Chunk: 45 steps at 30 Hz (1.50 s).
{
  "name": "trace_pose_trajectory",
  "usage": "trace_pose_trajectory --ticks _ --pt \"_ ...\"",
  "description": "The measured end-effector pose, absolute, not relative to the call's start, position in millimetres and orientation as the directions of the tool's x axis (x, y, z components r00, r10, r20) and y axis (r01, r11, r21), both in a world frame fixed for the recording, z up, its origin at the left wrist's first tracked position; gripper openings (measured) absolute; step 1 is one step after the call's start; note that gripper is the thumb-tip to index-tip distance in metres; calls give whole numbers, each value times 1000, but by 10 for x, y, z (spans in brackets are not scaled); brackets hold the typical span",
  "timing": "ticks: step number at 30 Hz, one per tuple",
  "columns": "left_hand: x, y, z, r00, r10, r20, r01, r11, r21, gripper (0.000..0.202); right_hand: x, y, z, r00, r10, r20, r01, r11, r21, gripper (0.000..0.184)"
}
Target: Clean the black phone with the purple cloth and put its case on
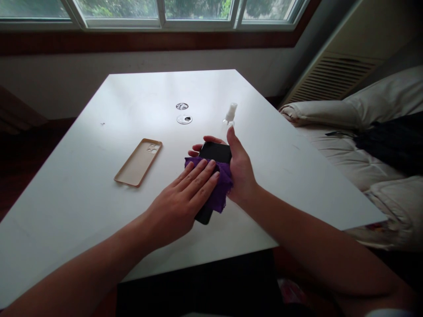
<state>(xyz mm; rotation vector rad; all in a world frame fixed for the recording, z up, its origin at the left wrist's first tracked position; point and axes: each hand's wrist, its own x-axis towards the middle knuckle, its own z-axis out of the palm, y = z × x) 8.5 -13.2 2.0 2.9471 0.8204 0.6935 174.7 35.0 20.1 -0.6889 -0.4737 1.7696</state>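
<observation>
A dark smartphone (pixel 216 151) rests tilted in my right hand (pixel 243 171), whose fingers wrap behind it while the thumb points up along its right side. A purple cloth (pixel 220 193) lies across the middle of the phone. My left hand (pixel 183 200) is closed on the cloth, its fingers long and side by side, pressing it against the screen; the left thumb is hidden. To the left lies a tan phone case (pixel 137 164) with camera cutouts. Just beyond my right thumb stands a clear spray bottle (pixel 231 113) with a white cap, its lower part hidden by the hand.
Two small round silvery items (pixel 182 106) lie near the middle of the white table (pixel 82 176), with a tiny dark scrap (pixel 102 124) farther left. A cushioned beige seat (pixel 330 141) with dark fabric (pixel 393 141) is at the right. Windows (pixel 115 9) line the far wall.
</observation>
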Motion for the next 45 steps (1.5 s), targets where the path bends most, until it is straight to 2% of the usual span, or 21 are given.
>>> trace_pose_trajectory --ticks 12,25,40,45 --pt "21 -132 116 727 443 525 416 -892 176 70 1806 438 139 -190 948 -255 -696 -313 -647 66" --pt "-1 -150 205 647 422 635 394 -898 194 38 1810 426 115 -153 962 -227 -683 -269 -679 69" --pt "-3 -135 189 644 395 655 372 -910 183 37 1793 405 143 -128 966 -224 -670 -251 -699 68" --pt "3 -158 162 586 403 702 375 -904 207 39 1790 410 131 -125 968 -219 -671 -245 -700 68"
